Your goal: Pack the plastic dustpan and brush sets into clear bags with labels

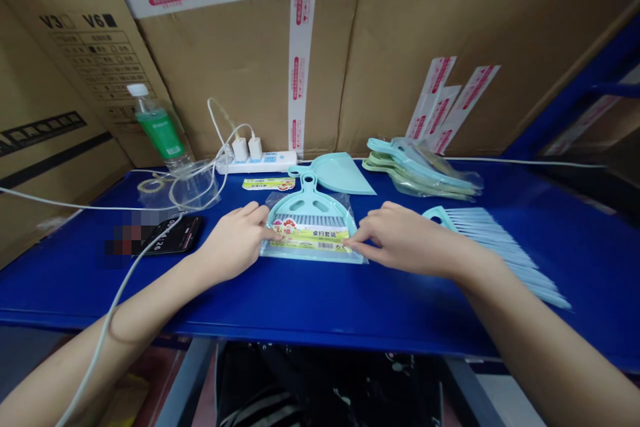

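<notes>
A light blue mini dustpan and brush set lies in a clear plastic bag with a yellow label card across its front, on the blue table. My left hand presses its fingertips on the bag's left edge. My right hand pinches the bag's lower right corner. Behind the bag lie a loose light blue dustpan and a spare label card. A loose light blue brush lies just right of my right wrist.
A stack of bagged dustpan sets sits at the back right. A phone, a power strip with chargers and white cables, a green-labelled bottle and a clear bag occupy the left. Cardboard boxes wall the back.
</notes>
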A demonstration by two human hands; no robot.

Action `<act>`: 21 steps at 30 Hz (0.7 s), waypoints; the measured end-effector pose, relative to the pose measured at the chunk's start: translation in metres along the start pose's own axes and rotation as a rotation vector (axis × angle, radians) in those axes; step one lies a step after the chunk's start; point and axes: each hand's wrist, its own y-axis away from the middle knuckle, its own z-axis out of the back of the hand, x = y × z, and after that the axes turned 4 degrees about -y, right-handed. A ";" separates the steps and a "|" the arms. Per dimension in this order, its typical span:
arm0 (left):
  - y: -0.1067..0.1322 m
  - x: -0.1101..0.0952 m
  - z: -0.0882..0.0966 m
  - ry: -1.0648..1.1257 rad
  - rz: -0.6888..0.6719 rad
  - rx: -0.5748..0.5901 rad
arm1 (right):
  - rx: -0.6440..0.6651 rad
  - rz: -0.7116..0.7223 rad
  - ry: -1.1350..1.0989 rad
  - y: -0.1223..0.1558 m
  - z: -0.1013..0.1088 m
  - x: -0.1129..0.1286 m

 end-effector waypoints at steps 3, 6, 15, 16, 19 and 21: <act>0.001 -0.006 0.001 -0.018 -0.027 -0.062 | -0.078 0.054 0.007 -0.003 -0.001 -0.003; 0.001 -0.015 -0.002 -0.099 -0.095 -0.138 | -0.194 0.174 0.057 -0.009 -0.005 -0.005; -0.003 -0.020 -0.009 -0.107 -0.170 -0.126 | -0.284 0.336 0.094 -0.023 -0.023 0.008; -0.003 -0.020 -0.008 -0.098 -0.170 -0.108 | -0.282 0.340 0.088 -0.024 -0.024 0.009; -0.004 -0.021 -0.007 -0.071 -0.166 -0.052 | -0.263 0.338 0.077 -0.025 -0.026 0.010; -0.005 -0.020 -0.007 -0.056 -0.158 -0.036 | -0.247 0.322 0.070 -0.025 -0.026 0.010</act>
